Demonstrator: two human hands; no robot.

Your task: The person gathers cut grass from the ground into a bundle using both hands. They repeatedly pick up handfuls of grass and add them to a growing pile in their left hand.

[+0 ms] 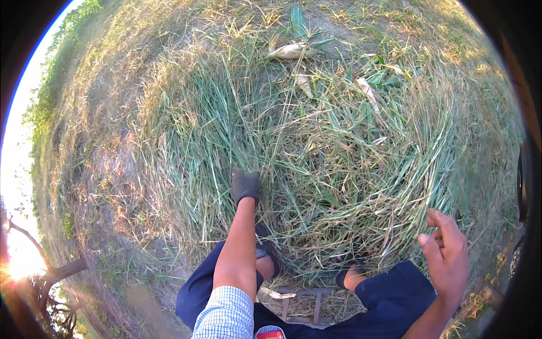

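Observation:
A thick layer of cut grass, green and dry stalks mixed, lies on the ground before me. My left hand, in a dark glove or wrap, reaches down into the stalks at centre left; its fingers are mostly hidden, so a hold on them cannot be told. At the lower right, my right hand is bare and raised by the edge of the grass. Its fingers are loosely curled, with a gap to the thumb and nothing seen between them. Dry corn husks lie beyond the pile, beside broad green leaves.
My feet in dark footwear stand at the near edge of the grass. Between my legs is a low frame with crossbars. At the lower left a bare branch shows against bright sun. Dry grass covers the ground around.

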